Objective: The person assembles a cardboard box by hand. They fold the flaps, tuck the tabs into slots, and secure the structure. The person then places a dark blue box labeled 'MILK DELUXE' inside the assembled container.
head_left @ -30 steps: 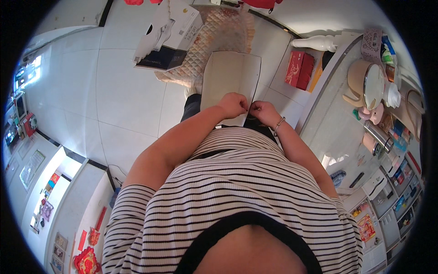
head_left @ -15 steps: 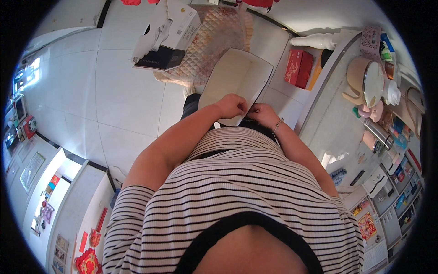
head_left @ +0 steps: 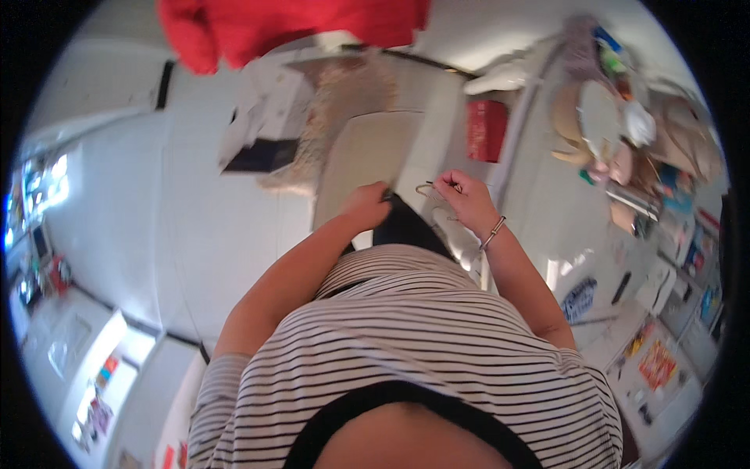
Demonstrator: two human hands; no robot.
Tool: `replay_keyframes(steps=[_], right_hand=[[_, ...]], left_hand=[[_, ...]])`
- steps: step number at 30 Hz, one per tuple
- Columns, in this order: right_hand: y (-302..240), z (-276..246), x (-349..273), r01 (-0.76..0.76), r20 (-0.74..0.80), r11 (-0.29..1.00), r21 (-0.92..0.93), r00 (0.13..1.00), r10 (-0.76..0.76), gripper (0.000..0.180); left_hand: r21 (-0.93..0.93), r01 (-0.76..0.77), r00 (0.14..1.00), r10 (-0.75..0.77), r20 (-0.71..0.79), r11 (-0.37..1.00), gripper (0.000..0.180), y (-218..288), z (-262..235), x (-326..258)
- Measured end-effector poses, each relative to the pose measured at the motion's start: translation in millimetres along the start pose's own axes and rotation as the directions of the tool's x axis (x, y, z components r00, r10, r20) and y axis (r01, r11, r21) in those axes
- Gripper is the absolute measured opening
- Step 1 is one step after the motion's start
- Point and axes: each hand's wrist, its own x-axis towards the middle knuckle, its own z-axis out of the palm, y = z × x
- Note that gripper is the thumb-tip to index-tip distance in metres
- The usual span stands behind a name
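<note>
A cream open box or bin (head_left: 363, 148) stands in front of me, blurred, with my dark trousers (head_left: 406, 223) just below it. Over its near end, my left hand (head_left: 367, 207) is closed, and a small dark spot shows at its fingertips; I cannot make out what it grips. My right hand (head_left: 471, 205), wearing a bracelet (head_left: 494, 232), is raised to the right of the box. Its thumb and finger pinch a thin, yellowish looped cord or wire (head_left: 424, 187), whose free end curves toward the left hand. The two hands are apart.
A white and dark-blue carton (head_left: 269, 125) rests on a quilted mat (head_left: 344, 86) ahead. Red clothing (head_left: 289, 27) hangs at the top edge. A red box (head_left: 486, 130) stands beside the counter (head_left: 539, 211), which carries a pot (head_left: 598, 121) and a metal flask (head_left: 633, 201).
My hands have separated; the right one moved up and right with the thin loop now showing. The red clothing fills more of the top. The whole view has shifted and blurred.
</note>
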Motion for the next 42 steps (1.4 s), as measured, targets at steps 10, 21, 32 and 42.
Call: replay_keyframes(steps=[10,21,32,42], right_hand=[[30.3,-145.4,-76.3,-0.151,-0.751,0.938,-0.312,0.644,-0.146,0.016],[74.8,-139.8,-134.9,-0.372,-0.643,0.751,-0.545,0.76,-0.09,0.061],[63.6,-19.0,-28.4,-0.058,-0.144,0.768,0.637,0.971,0.193,0.076],[-51.5,-38.9,-18.1,0.044,0.106,0.275,0.96,0.856,-0.506,0.054]], left_hand=[[-0.064,-0.009,0.996,0.003,-0.095,0.998,0.026,-7.6,-28.4,-15.1],[-0.061,-0.111,0.978,0.098,-0.185,0.992,0.025,-3.9,-62.1,-33.4],[-0.638,-0.351,0.935,0.221,-0.277,0.685,0.031,126.3,-150.7,-148.9],[-0.713,-0.441,0.88,0.107,-0.463,0.545,0.034,79.1,-160.6,-194.3]])
